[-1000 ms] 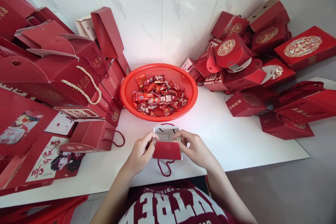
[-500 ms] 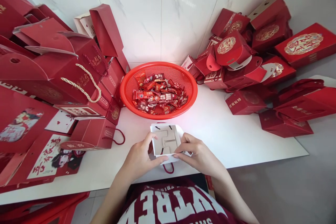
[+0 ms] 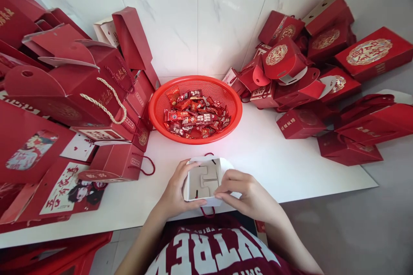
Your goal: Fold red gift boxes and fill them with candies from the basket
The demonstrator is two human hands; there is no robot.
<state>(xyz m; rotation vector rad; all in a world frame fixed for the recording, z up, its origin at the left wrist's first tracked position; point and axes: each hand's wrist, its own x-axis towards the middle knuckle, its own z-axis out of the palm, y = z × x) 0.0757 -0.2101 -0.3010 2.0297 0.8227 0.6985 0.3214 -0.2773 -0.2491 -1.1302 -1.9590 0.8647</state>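
A small box [image 3: 211, 179] sits open at the lower centre of the frame, its white inside facing up, with interlocked flaps showing at its bottom. The left hand [image 3: 176, 191] grips it, thumb laid along the near rim and the other fingers wrapped around the left side. The right hand [image 3: 247, 189] is at the near right corner, thumb and bent fingers drawn close together and touching the box; whether they pinch the card I cannot tell. A dark red cord [image 3: 208, 214] loops out below the box, over the white table [image 3: 261, 150]. Just above, in the middle of the frame, a red basket [image 3: 195, 141] holds wrapped sweets [image 3: 196, 118]. Red bags [image 3: 109, 159] crowd the left side, and red boxes [image 3: 301, 122] are piled at the upper right
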